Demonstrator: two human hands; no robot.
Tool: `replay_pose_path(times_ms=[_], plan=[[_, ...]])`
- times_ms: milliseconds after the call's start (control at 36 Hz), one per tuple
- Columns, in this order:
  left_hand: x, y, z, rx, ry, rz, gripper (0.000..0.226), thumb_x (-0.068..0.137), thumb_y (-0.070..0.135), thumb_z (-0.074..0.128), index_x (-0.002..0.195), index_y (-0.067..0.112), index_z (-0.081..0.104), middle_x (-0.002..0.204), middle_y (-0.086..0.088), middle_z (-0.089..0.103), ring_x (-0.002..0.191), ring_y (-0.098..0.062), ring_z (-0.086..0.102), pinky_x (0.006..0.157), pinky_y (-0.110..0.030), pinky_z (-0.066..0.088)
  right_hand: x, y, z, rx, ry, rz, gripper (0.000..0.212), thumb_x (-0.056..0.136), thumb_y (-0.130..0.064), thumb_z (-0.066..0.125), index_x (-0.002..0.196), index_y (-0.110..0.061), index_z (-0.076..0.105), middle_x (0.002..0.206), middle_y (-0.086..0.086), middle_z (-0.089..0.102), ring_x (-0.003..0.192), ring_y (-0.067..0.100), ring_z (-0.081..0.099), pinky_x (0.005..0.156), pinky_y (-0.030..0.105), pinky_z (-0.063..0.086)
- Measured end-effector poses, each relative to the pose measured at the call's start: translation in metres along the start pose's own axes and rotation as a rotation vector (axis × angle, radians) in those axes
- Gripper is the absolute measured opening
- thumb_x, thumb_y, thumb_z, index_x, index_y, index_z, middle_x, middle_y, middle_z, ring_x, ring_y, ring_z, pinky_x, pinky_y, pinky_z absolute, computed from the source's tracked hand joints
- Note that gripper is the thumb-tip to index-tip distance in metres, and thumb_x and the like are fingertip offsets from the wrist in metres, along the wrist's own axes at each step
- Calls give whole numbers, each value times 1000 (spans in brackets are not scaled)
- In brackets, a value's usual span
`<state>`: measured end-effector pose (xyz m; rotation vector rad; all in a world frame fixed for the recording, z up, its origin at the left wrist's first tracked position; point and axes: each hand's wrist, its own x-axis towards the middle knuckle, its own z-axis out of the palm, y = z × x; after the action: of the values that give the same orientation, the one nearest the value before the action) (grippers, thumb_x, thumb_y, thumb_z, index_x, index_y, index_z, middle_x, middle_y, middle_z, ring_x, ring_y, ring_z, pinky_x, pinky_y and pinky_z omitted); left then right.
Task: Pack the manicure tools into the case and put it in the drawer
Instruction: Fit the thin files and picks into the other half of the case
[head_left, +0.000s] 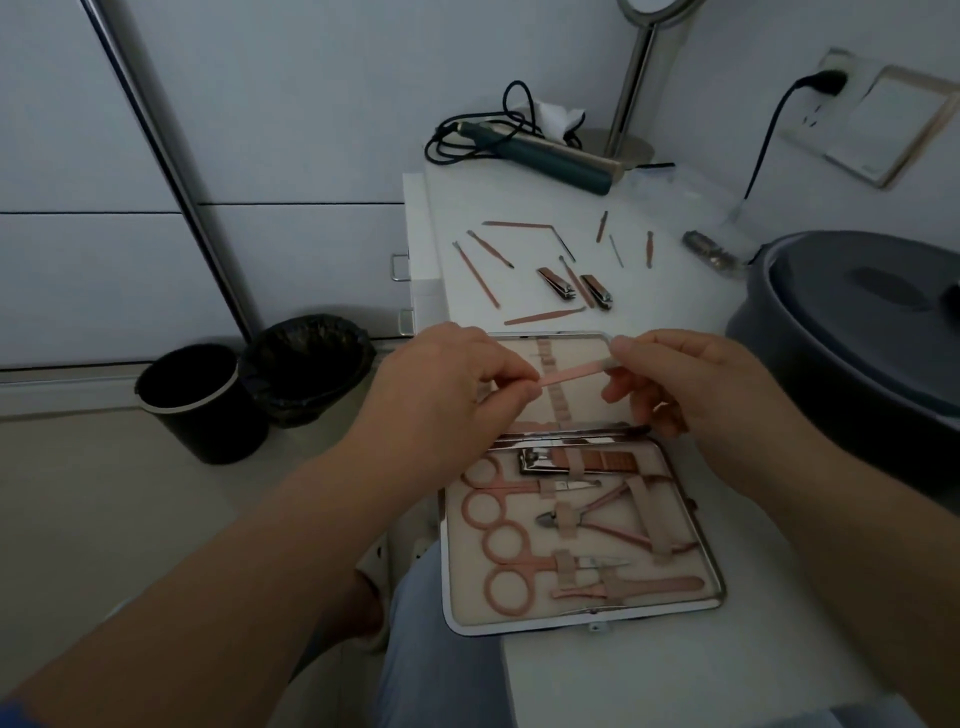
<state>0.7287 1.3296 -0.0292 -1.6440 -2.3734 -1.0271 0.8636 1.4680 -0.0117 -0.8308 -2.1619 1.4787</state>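
While both hands hover above the open case (582, 530), a slim pink tool (571, 375) stretches between them: the left hand (452, 384) pinches one end, the right hand (675, 379) pinches the other, over the case's far half, where a row of elastic loops (553, 384) sits mostly unfilled. Packing is in full swing! The near half of the case already holds scissors (498, 486), a big clipper (576, 461) and nippers (602, 517) under their straps. Beyond the case, further back on the desk (649, 675), loose tools wait their turn: two small clippers (558, 283) and several thin picks (475, 273). Next, by the look of it, this tool must be lined up with a loop and slid under, steady and straight. Then the rest, the case closed, and away to the drawer (415, 260), just left of those loose tools
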Motion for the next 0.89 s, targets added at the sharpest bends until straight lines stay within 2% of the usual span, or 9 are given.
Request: replay_pose_path(times_ms=[83,167,278,361,556,611,722,889], plan=[[0,1,2,-12,-15,23,17,81,37,58,91,32,70,72,26,48,75,1,43,67,-16,35,-2,1,-1,-55,2,17,22,79,-35,62,63,-21,68,61,-5,67,47,2,50,45,14,39],[-1,5,4,-34,-27,41,18,80,37,58,91,31,71,80,19,59,80,-2,48,70,-23,40,-3,3,-1,-60,29,48,27,81,-29,64,55,-21,65,48,-8,61,43,4,46,47,18,41],[-2,1,6,-42,-63,34,25,82,40,52,97,30,69,89,16,63,86,-3,50,76,-26,43,-7,7,-4,11,74,114,28,84,-22,61,57,-13,61,39,-8,52,36,5,37,36,14,32],[-6,-7,8,-36,-86,33,22,84,36,54,98,27,68,96,10,62,93,-7,49,85,-31,42,-13,11,-8,36,119,155,32,85,-19,60,55,-7,58,40,0,43,32,7,32,32,15,27],[-6,-11,11,-12,-131,29,22,85,36,52,101,30,67,96,13,55,97,-6,44,89,-28,37,-19,22,-17,30,239,185,36,86,-20,58,51,-14,56,38,-2,43,31,8,35,30,17,30],[-6,-13,12,-12,-148,34,24,85,37,51,103,31,65,102,14,53,102,-7,42,92,-26,32,-20,25,-20,39,265,197,40,86,-20,58,46,-16,57,39,0,45,32,9,37,30,17,30],[-7,-14,11,-49,-192,44,25,87,37,50,107,31,63,124,10,49,116,-8,35,99,-27,24,-20,25,-21,18,236,223,41,86,-21,59,45,-15,58,38,0,46,32,10,38,30,18,31],[-5,-16,10,-52,-199,47,24,86,37,51,105,32,64,124,10,52,116,-7,37,100,-30,27,-12,14,-20,-74,91,264,32,86,-20,60,57,-6,55,32,-2,46,25,6,36,29,13,29]])
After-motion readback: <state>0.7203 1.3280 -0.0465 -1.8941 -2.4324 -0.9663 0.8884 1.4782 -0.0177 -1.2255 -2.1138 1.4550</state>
